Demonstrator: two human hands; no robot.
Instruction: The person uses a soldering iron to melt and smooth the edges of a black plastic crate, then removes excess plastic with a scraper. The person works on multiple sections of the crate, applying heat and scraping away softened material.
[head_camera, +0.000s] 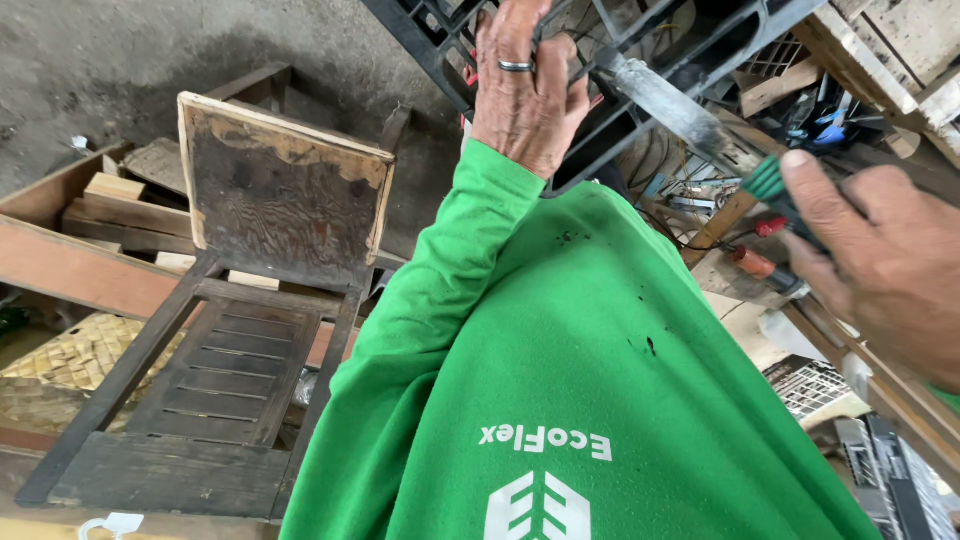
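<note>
I am looking down over my own green sweatshirt (560, 370), which fills the near middle of the view. My left hand (525, 85), with a ring on one finger, reaches up to the far middle and is closed around a bar of a black plastic crate (640, 60) with an open lattice. My right hand (885, 265) comes in from the right edge, fingers wrapped around the green handle of a putty knife (700, 120). Its flat metal blade, worn and stained, angles up to the left and lies against the crate's lattice, just beside my left hand.

To the left of my left arm stands a dark, weathered wooden chair (240, 330) with a slatted seat. A worn plywood board (285, 190) with pale edges is propped up on it. Further left lie stacked timber planks (90, 260) and a piece of woven matting (70, 360). The concrete floor (120, 60) shows grey at the far left.

On the right, behind the knife, is a jumble of wood scraps and tools, among them a red-handled tool (765, 260) lying just under my right hand. Pale wooden pallets (880, 50) sit at the far right corner.
</note>
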